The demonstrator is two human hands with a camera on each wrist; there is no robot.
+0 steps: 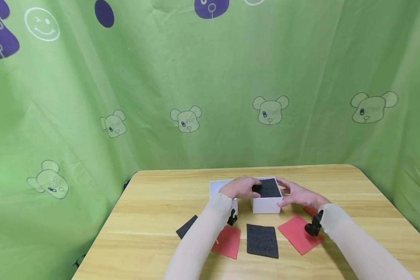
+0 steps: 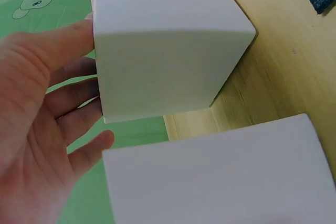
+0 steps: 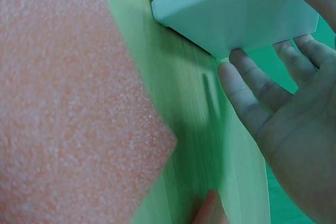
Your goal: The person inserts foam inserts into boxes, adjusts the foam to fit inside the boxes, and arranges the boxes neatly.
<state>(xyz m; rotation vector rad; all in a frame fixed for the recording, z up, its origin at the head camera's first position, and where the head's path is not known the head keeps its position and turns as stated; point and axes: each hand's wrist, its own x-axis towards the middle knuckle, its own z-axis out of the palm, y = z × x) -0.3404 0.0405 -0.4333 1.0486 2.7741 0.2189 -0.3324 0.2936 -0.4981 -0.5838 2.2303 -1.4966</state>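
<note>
A white box (image 1: 267,206) stands near the back of the table, with a black foam sheet (image 1: 271,188) showing at its open top. My left hand (image 1: 242,187) reaches over the box's left rim, its fingers on the black sheet. In the left wrist view, the fingertips disappear behind the wall of the box (image 2: 157,72). My right hand (image 1: 298,194) grips the box's right side, thumb toward the front corner and fingers farther back. The right wrist view shows its fingers touching the box (image 3: 231,14) along one edge.
A second white box (image 1: 218,186) is left of the first, partly behind my left arm. Nearer me lie a black sheet (image 1: 262,241), a red sheet (image 1: 230,242), another red sheet (image 1: 297,233) and a half-covered black sheet (image 1: 187,225). Green curtain (image 1: 227,144) backs the table.
</note>
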